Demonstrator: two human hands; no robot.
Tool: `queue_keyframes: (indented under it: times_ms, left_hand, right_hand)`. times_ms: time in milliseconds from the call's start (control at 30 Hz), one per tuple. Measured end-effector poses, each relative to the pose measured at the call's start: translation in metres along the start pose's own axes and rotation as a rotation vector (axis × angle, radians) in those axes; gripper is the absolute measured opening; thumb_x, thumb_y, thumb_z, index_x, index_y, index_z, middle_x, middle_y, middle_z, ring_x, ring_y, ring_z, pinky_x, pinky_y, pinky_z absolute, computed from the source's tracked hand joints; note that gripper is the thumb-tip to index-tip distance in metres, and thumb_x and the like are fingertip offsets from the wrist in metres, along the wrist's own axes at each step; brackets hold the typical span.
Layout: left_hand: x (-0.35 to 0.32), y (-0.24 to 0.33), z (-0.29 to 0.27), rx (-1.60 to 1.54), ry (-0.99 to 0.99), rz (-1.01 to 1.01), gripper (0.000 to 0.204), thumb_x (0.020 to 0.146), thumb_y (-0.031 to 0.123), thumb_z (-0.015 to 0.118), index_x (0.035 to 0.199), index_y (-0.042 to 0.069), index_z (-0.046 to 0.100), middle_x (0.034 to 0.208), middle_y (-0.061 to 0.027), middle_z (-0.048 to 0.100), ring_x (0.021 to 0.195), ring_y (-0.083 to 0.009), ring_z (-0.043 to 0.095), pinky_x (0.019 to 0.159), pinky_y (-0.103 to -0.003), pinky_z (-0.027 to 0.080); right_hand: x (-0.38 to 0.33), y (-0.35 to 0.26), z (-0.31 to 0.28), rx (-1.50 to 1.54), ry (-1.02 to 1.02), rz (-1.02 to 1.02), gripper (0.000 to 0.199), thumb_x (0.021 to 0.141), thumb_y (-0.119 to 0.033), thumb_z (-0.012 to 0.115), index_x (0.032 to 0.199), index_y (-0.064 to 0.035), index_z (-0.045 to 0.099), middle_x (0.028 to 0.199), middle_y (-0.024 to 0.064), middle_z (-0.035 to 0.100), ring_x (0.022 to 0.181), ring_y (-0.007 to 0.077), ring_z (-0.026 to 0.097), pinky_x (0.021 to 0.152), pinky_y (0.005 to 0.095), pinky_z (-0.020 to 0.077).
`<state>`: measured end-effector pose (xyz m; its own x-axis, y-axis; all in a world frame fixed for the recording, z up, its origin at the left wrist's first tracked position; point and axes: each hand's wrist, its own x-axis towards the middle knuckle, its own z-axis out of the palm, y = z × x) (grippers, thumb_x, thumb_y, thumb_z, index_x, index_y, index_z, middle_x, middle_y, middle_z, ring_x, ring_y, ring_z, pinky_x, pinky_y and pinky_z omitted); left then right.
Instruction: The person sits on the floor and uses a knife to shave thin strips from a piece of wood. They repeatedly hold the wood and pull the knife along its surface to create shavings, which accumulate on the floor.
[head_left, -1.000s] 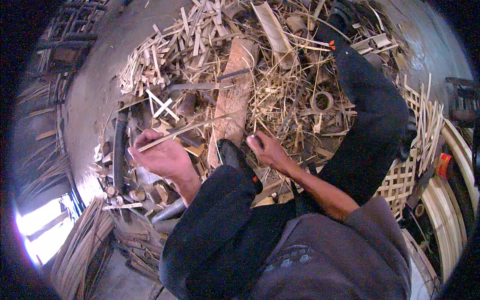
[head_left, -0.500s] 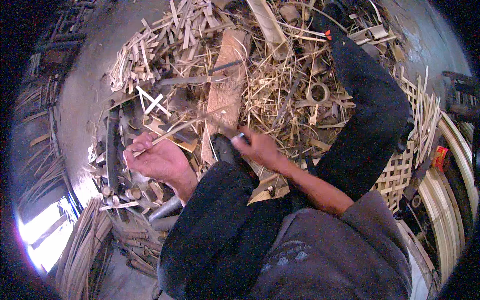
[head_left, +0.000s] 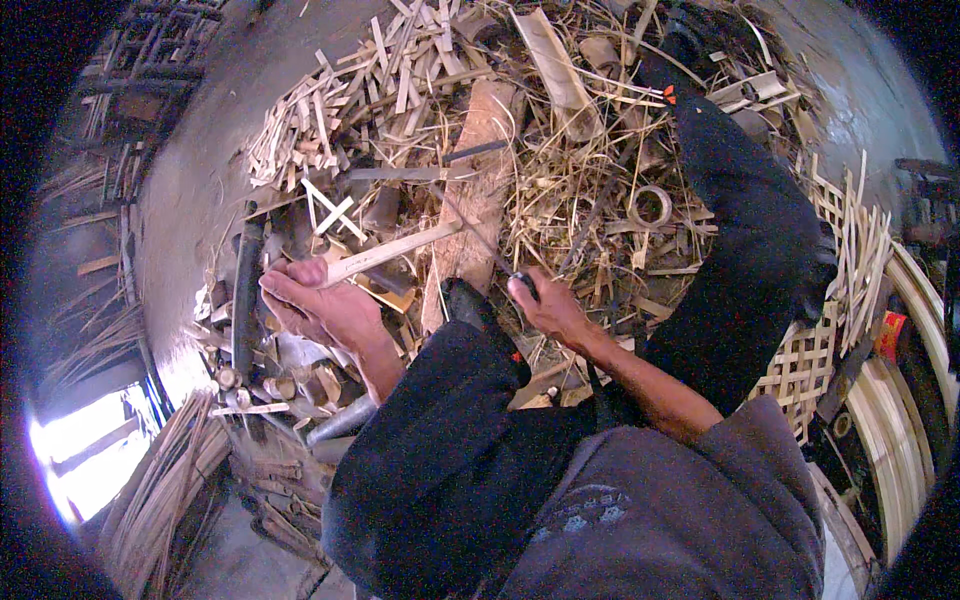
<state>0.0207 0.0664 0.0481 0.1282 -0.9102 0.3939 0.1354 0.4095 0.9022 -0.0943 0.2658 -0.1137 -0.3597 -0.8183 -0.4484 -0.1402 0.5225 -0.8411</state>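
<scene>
My left hand (head_left: pixel 325 308) is closed round one end of a pale bamboo strip (head_left: pixel 395 247), which slants up and right toward a worn wooden board (head_left: pixel 478 205). In my right hand (head_left: pixel 552 308) is the dark handle of a knife, its narrow blade (head_left: pixel 478 232) pointing up and left over the board. The blade passes close by the strip's far end; whether they touch I cannot tell. My dark shoe (head_left: pixel 468 300) is at the near end of the board.
A heap of short pale strips (head_left: pixel 300 130) lies at the far left. Shavings (head_left: pixel 560 200) cover the ground right of the board, with a bamboo ring (head_left: pixel 650 206) among them. A woven bamboo lattice (head_left: pixel 805 350) stands at right. Long thin strips (head_left: pixel 165 470) are bundled at lower left.
The strip has turned so its broad face shows. The knife, blurred before, now shows clearly, and my right hand has shifted slightly right. The whole view has shifted a little.
</scene>
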Motion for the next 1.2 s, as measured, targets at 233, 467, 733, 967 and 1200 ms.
queue_keyframes:
  times_ms: [233, 467, 733, 967, 1200]
  left_hand:
    - [-0.018, 0.022, 0.018, 0.166, 0.163, -0.026, 0.035, 0.101, 0.034, 0.038, 0.077, 0.01, 0.032, 0.068, 0.0002, 0.029, 0.064, -0.0114, 0.03, 0.061, -0.027, 0.031]
    - [-0.003, -0.003, 0.02, 0.114, 0.139, 0.028, 0.034, 0.101, 0.032, 0.041, 0.076, 0.01, 0.033, 0.068, -0.0001, 0.031, 0.062, -0.0114, 0.032, 0.059, -0.027, 0.032]
    - [0.007, -0.009, 0.031, 0.234, 0.128, 0.02, 0.033, 0.101, 0.034, 0.038, 0.082, 0.008, 0.034, 0.068, -0.0016, 0.035, 0.062, -0.0122, 0.033, 0.058, -0.028, 0.033]
    - [0.0, 0.011, 0.035, 0.281, 0.116, 0.038, 0.033, 0.101, 0.034, 0.037, 0.081, 0.008, 0.034, 0.069, -0.0017, 0.035, 0.064, -0.0122, 0.034, 0.059, -0.027, 0.033]
    - [0.014, 0.003, 0.049, 0.284, 0.159, 0.083, 0.031, 0.102, 0.03, 0.036, 0.081, 0.007, 0.034, 0.068, -0.0019, 0.035, 0.063, -0.0119, 0.033, 0.058, -0.027, 0.031]
  right_hand:
    - [-0.015, -0.087, 0.021, 0.017, -0.11, -0.344, 0.043, 0.092, -0.048, 0.048, 0.113, -0.0108, 0.049, 0.076, 0.022, 0.061, 0.074, 0.0423, 0.061, 0.065, 0.0483, 0.0469]
    - [0.006, -0.056, 0.016, -0.001, 0.004, -0.205, 0.044, 0.092, -0.048, 0.048, 0.104, -0.0052, 0.053, 0.065, 0.0239, 0.059, 0.066, 0.0432, 0.061, 0.061, 0.05, 0.046]
    - [0.041, 0.009, 0.018, 0.201, -0.083, 0.11, 0.054, 0.092, -0.051, 0.045, 0.111, -0.0015, 0.058, 0.096, 0.027, 0.063, 0.093, 0.0398, 0.062, 0.082, 0.0479, 0.0474]
    - [0.008, -0.034, 0.003, 0.037, -0.094, -0.035, 0.051, 0.092, -0.048, 0.046, 0.107, -0.0005, 0.057, 0.092, 0.0223, 0.061, 0.09, 0.0359, 0.06, 0.08, 0.0442, 0.0463]
    - [0.006, -0.027, 0.007, 0.181, -0.012, 0.019, 0.05, 0.093, -0.047, 0.045, 0.103, -0.0001, 0.058, 0.093, 0.0247, 0.063, 0.092, 0.04, 0.06, 0.082, 0.0453, 0.0462]
